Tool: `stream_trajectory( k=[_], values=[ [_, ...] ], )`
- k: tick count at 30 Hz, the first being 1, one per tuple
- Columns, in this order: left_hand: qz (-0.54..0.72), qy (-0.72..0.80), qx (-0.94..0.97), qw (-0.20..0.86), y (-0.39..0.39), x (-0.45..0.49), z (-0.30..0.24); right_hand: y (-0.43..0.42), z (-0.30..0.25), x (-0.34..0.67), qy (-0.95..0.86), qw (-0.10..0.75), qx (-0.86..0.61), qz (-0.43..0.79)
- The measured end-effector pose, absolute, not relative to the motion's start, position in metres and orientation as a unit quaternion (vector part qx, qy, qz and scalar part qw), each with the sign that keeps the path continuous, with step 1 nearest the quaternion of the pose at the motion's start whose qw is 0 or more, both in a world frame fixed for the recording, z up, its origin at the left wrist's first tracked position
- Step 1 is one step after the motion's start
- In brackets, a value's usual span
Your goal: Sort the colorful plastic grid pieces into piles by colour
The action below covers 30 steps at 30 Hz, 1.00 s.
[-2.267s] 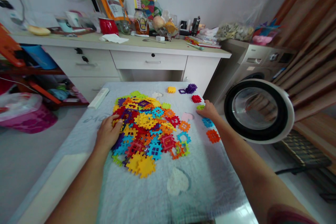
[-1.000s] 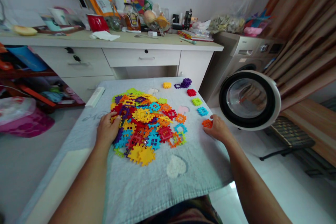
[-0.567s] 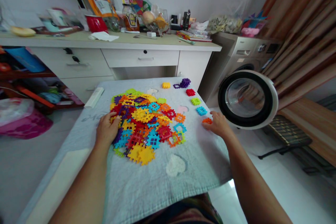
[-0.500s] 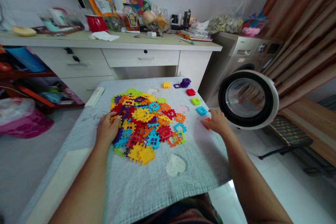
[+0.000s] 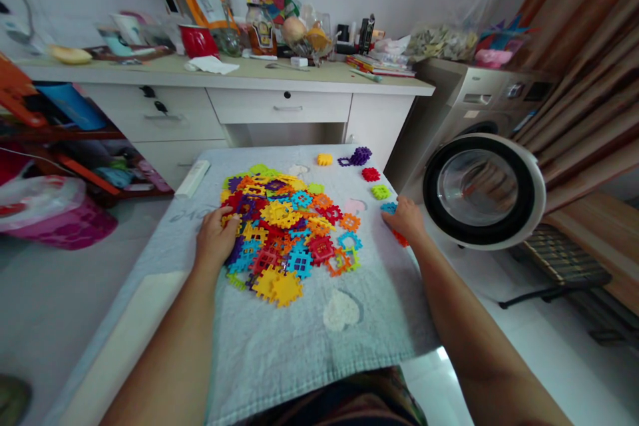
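A heap of colourful plastic interlocking pieces (image 5: 287, 233) lies on a pale blue towel (image 5: 299, 353) over a small table. My left hand (image 5: 215, 239) rests on the heap's left edge, fingers curled round a yellow piece (image 5: 228, 219). Along the right side runs a row of single pieces: yellow (image 5: 325, 159), purple (image 5: 357, 157), red (image 5: 370, 174), green (image 5: 380, 192), blue (image 5: 388, 207) and orange (image 5: 400, 237). My right hand (image 5: 408, 219) is arched palm-down over this row. Its bent fingertips close on the blue piece, and the orange one peeks out under the wrist.
A white remote (image 5: 192, 178) lies at the towel's far left. A cluttered white desk (image 5: 279, 106) with drawers stands behind. A washing machine with its round door (image 5: 483, 192) swung open is close on the right. A pink bag (image 5: 54, 216) sits on the floor at left.
My right hand has moved from the orange piece up the row to the blue piece. My left hand has stayed on the heap. The view shifted slightly.
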State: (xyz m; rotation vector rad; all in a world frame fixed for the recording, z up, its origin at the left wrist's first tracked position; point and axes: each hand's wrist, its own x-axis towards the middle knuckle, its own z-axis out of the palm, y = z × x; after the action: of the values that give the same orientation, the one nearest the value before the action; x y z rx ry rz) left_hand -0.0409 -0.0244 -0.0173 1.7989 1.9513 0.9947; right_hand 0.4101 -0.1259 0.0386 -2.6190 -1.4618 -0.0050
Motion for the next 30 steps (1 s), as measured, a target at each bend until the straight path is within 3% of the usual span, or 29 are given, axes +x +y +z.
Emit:
stream_trajectory(
  k=[4, 10, 16, 26, 30],
  values=[
    [0.35, 0.678, 0.628, 0.155, -0.024, -0.041, -0.018, -0.134, 0.053, 0.392, -0.508, 0.097, -0.855, -0.037],
    [0.358, 0.673, 0.629, 0.152, -0.024, -0.041, -0.019, -0.141, 0.053, 0.347, -0.703, 0.137, -0.694, 0.073],
    [0.36, 0.675, 0.626, 0.152, -0.024, -0.041, -0.02, -0.136, 0.032, 0.325, -0.673, 0.108, -0.729, 0.065],
    [0.362, 0.669, 0.63, 0.155, -0.025, -0.041, -0.018, -0.135, 0.025, 0.323, -0.64, 0.179, -0.746, 0.043],
    [0.359, 0.672, 0.63, 0.152, -0.025, -0.041, -0.019, -0.133, 0.022, 0.322, -0.64, 0.164, -0.75, 0.037]
  ],
)
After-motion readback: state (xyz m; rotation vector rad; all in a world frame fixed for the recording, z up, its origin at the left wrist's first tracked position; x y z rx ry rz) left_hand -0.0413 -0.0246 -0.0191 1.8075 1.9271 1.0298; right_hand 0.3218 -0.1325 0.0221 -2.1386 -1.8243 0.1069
